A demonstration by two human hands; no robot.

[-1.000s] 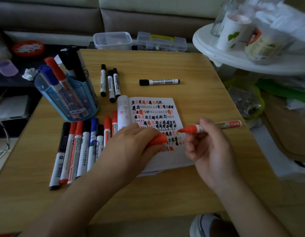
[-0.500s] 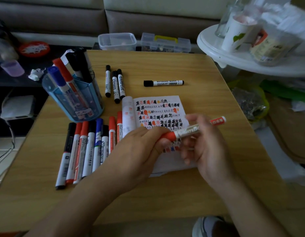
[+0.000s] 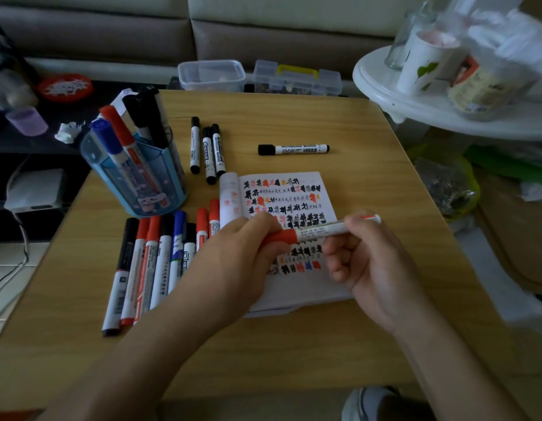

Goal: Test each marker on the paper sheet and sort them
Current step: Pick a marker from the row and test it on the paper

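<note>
Both hands hold one red marker point(image 3: 319, 231) level above the paper sheet point(image 3: 289, 196), which is covered with black, red and orange test marks. My left hand point(image 3: 233, 256) pinches its red cap end. My right hand point(image 3: 370, 262) grips the white barrel. The cap sits on the marker. A row of several red, black and blue markers point(image 3: 151, 268) lies left of the paper. Three black markers point(image 3: 206, 150) lie farther back, and a single black marker point(image 3: 293, 149) lies behind the paper. A blue holder point(image 3: 136, 180) stands at the left with more markers in it.
The wooden table point(image 3: 370, 165) ends at a drop on the right. A white round side table point(image 3: 415, 98) with cups and packets stands at the back right. Two clear plastic boxes point(image 3: 212, 74) sit behind the table's far edge. A shoe point(image 3: 370, 402) shows below.
One second ago the cap in my left hand and the open marker in my right were apart. They have come together, and the cap is now on the marker.
</note>
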